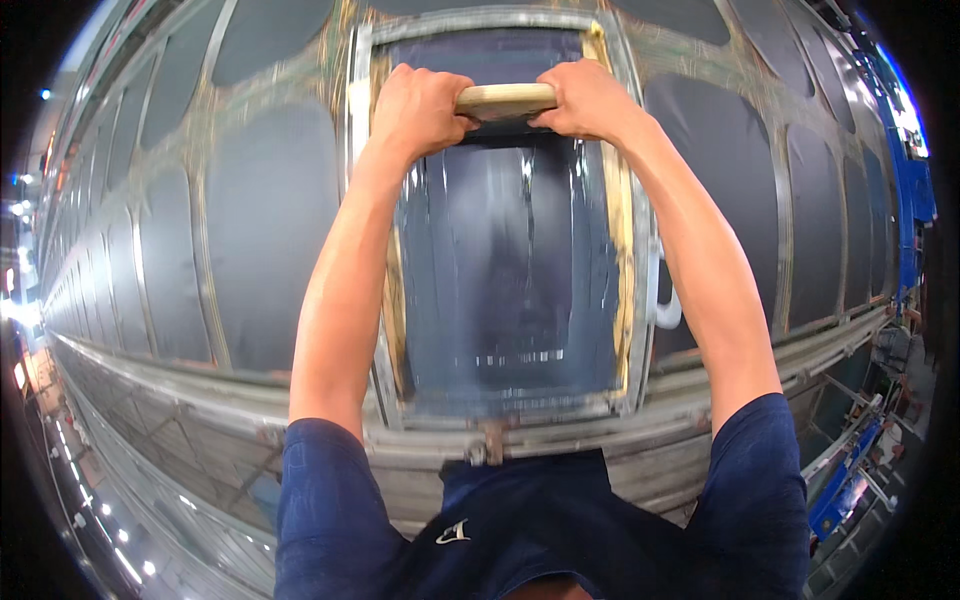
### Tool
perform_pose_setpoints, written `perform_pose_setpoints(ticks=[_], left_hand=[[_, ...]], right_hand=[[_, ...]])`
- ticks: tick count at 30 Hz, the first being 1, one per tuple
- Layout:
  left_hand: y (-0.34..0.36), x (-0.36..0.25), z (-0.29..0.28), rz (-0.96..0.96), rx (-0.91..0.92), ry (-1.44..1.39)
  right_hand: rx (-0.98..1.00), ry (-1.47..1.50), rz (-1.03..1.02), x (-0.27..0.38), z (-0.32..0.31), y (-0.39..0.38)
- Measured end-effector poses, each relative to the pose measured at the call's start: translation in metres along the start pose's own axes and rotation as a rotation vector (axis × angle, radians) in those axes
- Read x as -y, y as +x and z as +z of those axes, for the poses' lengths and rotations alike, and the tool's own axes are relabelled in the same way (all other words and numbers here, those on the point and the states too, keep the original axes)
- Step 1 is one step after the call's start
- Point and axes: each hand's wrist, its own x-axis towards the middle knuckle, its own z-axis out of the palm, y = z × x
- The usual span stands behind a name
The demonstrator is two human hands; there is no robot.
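Navy shirt [520, 515] fills the near edge, a metal rail [240, 390] running between it and a rectangular metal frame [480, 19]. Left hand [415, 108] and right hand [590, 100] grip either end of a pale bar [507, 98] near the frame's far end, the forearms [340, 300] partly covering its sides. Dark panels [270, 220] flank the frame, with a white curved piece [668, 312] just right and blue equipment [912, 190] beyond.

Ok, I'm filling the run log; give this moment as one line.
left hand: gripping left end of pale wooden bar | right hand: gripping right end | bar: toward far end of rectangular silver metal frame
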Motion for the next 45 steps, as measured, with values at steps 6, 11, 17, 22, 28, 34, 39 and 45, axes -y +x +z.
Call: perform_pose_setpoints(ticks=[6, 11, 17, 22, 28, 34, 39, 45], left_hand=[[-0.175, -0.095, 0.015, 0.067, -0.026, -0.106], [-0.28, -0.15, 0.017, 0.021, -0.071, -0.012], [-0.28, -0.159, 0.008, 0.005, -0.015, -0.027], [-0.29, -0.154, 0.016, 0.008, -0.043, -0.046], [-0.302, -0.131, -0.008, 0.057, -0.043, -0.064], [-0.341, -0.058, -0.038, -0.045, -0.114, -0.066], [-0.411, 0.077, -0.079, -0.089, 0.037, -0.015], [-0.488, 0.107, -0.102, -0.01, -0.109, 0.088]], right_hand=[[-0.019, -0.071, -0.088, 0.078, 0.045, -0.182], [0.06, -0.002, -0.071, 0.129, 0.06, -0.278], [-0.657, 0.093, 0.472, 0.026, 0.034, -0.252], [-0.534, 0.24, 0.721, -0.021, 0.074, -0.237], [-0.598, 0.269, 0.791, 0.02, 0.011, -0.24], [-0.737, 0.364, 0.575, 0.084, 0.064, -0.187], [-0.748, 0.532, 0.568, 0.208, 0.158, -0.108], [-0.723, 0.542, 0.612, 0.269, 0.178, -0.073]])
